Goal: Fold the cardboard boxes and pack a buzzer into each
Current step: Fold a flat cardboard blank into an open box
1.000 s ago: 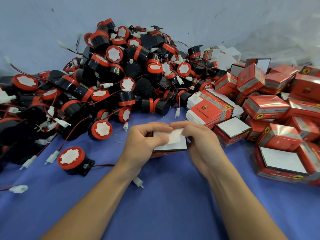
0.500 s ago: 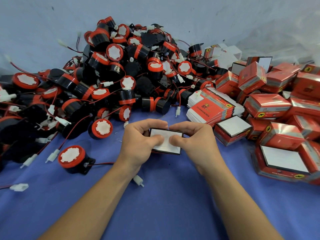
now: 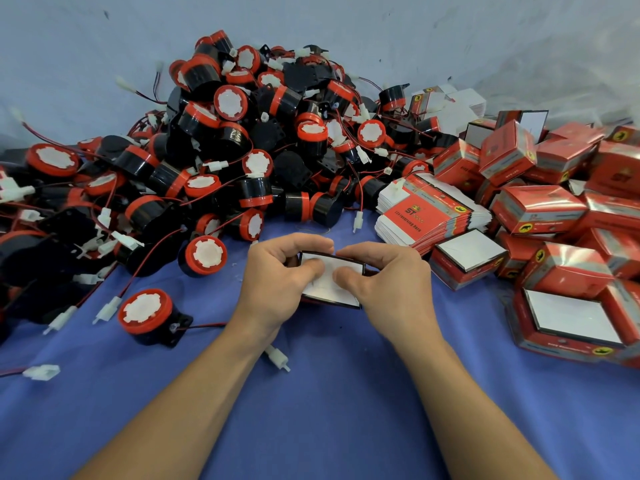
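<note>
A small red cardboard box [image 3: 332,292] with a white inside sits between both hands at the middle of the blue cloth. My left hand [image 3: 277,282] grips its left side, thumb pressed on the white flap. My right hand [image 3: 388,285] grips its right side, thumb also on the flap. A white connector plug [image 3: 277,358] on a wire lies just below my left wrist. A big heap of black-and-red buzzers [image 3: 242,140] fills the back left. One loose buzzer [image 3: 149,315] lies left of my left hand.
A stack of flat unfolded boxes [image 3: 426,216] lies behind my right hand. Several folded red boxes [image 3: 547,209] pile up at the right, some showing white panels [image 3: 467,258]. Loose wires with white plugs [image 3: 41,372] trail at the left. Blue cloth [image 3: 318,427] covers the table.
The raised white flap has been pushed down onto the box. Both thumbs now press on top of it, and the box sits slightly lower and flatter between my hands.
</note>
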